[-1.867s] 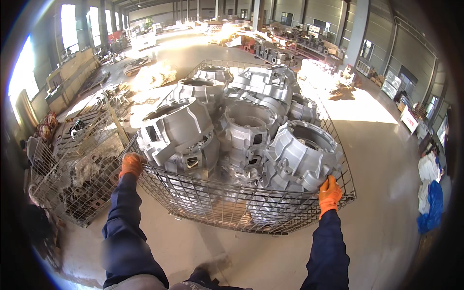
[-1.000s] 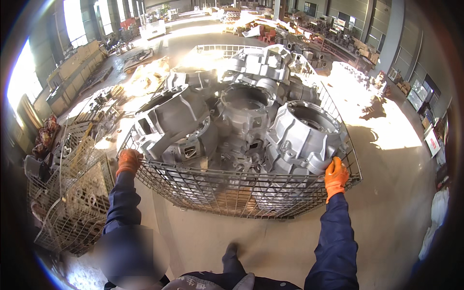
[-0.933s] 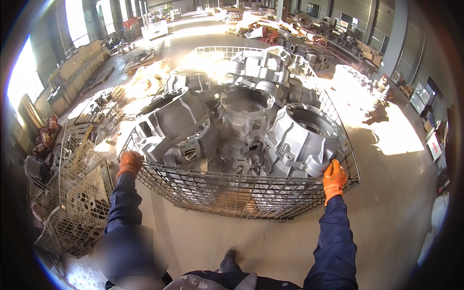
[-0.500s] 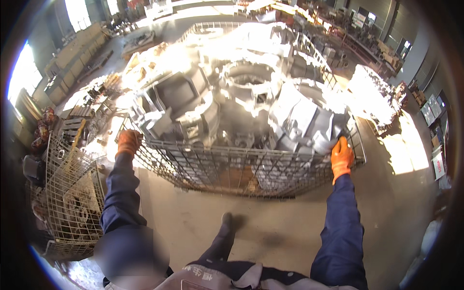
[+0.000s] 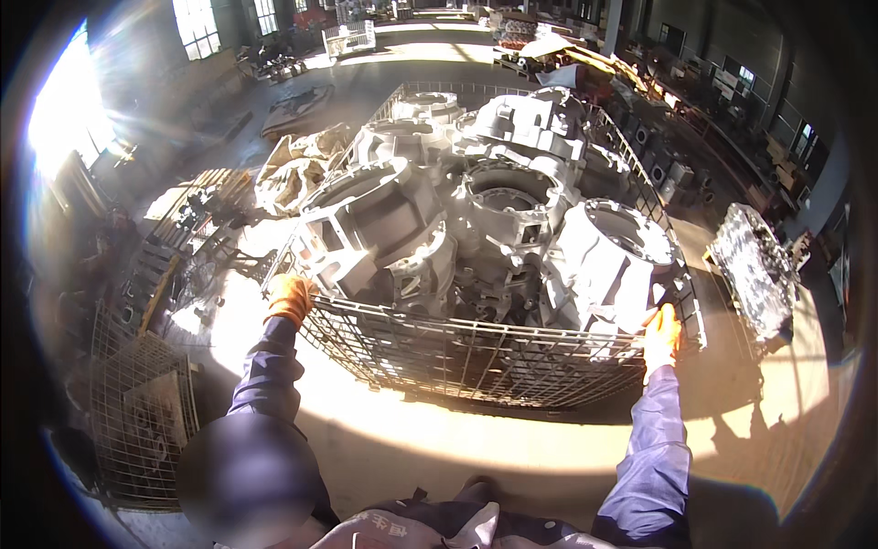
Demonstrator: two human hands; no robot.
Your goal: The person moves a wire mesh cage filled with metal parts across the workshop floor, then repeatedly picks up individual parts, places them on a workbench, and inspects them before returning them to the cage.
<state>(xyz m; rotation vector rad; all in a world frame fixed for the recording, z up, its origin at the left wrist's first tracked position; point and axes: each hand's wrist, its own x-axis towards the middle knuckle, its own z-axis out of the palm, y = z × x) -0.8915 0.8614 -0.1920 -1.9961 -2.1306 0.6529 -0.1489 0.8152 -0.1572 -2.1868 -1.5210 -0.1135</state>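
A large wire mesh cage [image 5: 476,359] stands in front of me, heaped with bulky grey metal castings. Among them are a wide-mouthed housing [image 5: 389,215] at the left, a round-flanged one [image 5: 515,194] in the middle and another ring-topped housing [image 5: 615,247] at the right. My left hand [image 5: 290,299], in an orange glove, is closed around the near left part of the cage's top rim. At the near right corner, my right hand [image 5: 662,337], gloved alike, grips the same rim. Both arms reach forward; some fingertips are hidden behind the wire.
A second mesh cage [image 5: 142,412] stands at the lower left, near stacked slats [image 5: 201,197]. Beyond it lies a crumpled covered heap [image 5: 302,165]. A wrapped pallet load [image 5: 754,265] stands to the right. Strong sunlight from the left window falls across the floor [image 5: 439,448].
My view has tilted up, showing more of the hall. The cage and both hands sit lower and farther right in the picture. Both hands keep their hold, and my outstretched foot has drawn back.
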